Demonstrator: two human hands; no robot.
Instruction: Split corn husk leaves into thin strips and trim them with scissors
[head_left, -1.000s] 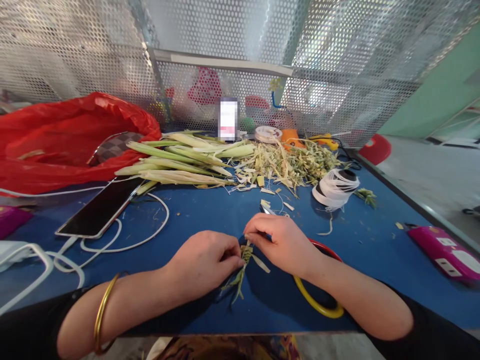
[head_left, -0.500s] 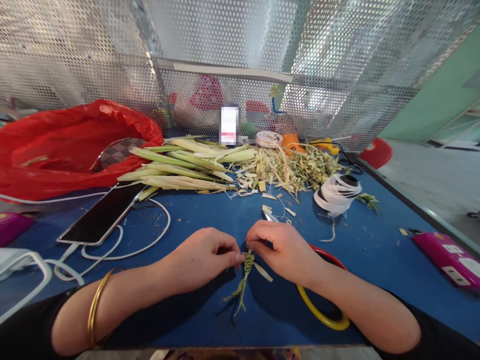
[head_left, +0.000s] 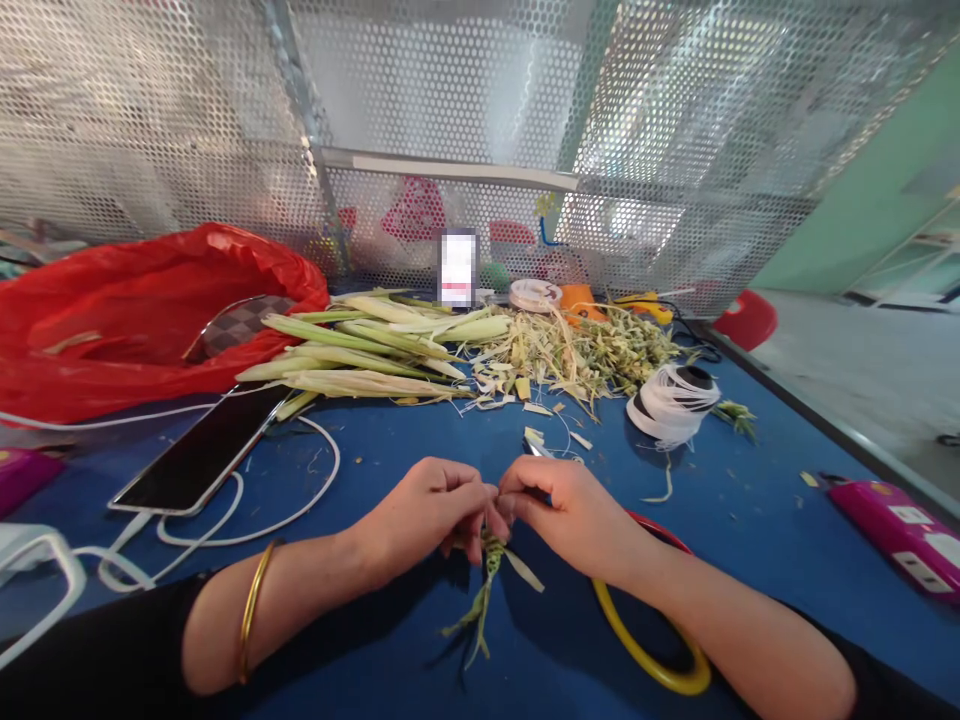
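A small green woven husk piece (head_left: 493,556) hangs between my hands, its narrow split tail pointing down toward me and a pale strip sticking out to its right. My right hand (head_left: 574,510) is closed in a pinch at its upper end. My left hand (head_left: 439,512) is closed too, its fingertips meeting the right ones over the top of the piece; what they pinch is hidden. Beneath my right wrist lies a pair of scissors with red and yellow handles (head_left: 651,655), the blades mostly covered by that hand.
Pale husks (head_left: 367,345) and a heap of shredded scraps (head_left: 577,350) lie at the back. A white thread spool (head_left: 673,405) stands right of centre. To the left are a red plastic bag (head_left: 150,320), a phone (head_left: 199,450) and white cables. A magenta power strip (head_left: 900,535) sits far right.
My left hand has moved in and over the woven piece, its fingers now touching the right fingertips. My right hand keeps its pinch. The view has tilted slightly up.
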